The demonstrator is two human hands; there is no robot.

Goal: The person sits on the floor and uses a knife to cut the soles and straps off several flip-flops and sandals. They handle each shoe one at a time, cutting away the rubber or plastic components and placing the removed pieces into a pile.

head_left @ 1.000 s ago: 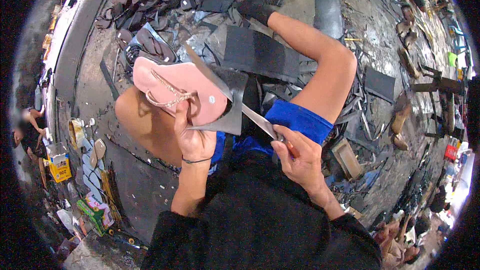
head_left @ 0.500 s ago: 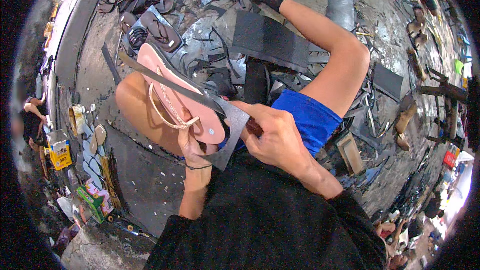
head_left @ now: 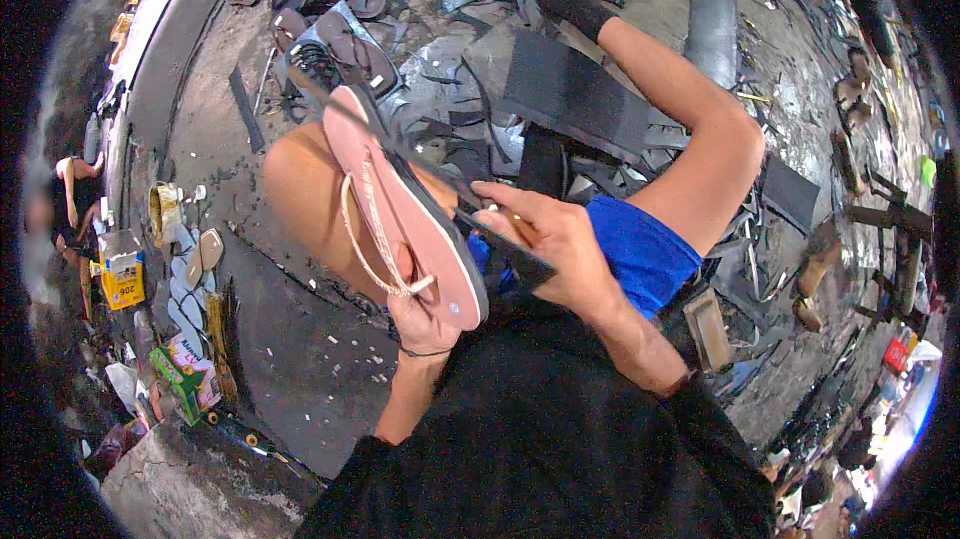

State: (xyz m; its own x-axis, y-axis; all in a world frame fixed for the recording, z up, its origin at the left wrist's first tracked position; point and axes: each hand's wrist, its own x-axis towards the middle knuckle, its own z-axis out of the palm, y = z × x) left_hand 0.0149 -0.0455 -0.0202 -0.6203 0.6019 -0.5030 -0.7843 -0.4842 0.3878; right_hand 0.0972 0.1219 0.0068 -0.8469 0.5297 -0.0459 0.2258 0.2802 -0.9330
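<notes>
A pink flip-flop [head_left: 440, 257] with a glittery thong strap and a dark outsole is tilted over my lap, its toe end pointing away to the upper left. My left hand [head_left: 422, 325] grips it near the heel end, the thumb by the strap and the other fingers mostly hidden under the sole. My right hand [head_left: 572, 251] is closed on a dark grey, rubber-looking offcut [head_left: 518, 257], seen almost edge-on. A long narrow strip of it runs up along the flip-flop's right side past the toe, and is blurred at the far end.
Dark sheets [head_left: 575, 89] and many scraps cover the ground between my legs. Dark sandals [head_left: 360, 54] lie beyond my left knee. To the left stand a yellow-and-white box [head_left: 122, 274] and a straw broom [head_left: 222, 349]; a wooden block [head_left: 708, 329] lies right of my hip.
The offcut has turned from broadside to nearly edge-on as my right hand rotated and moved right. The flip-flop has come nearer and rightward in my left hand. The whole view has shifted slightly.
</notes>
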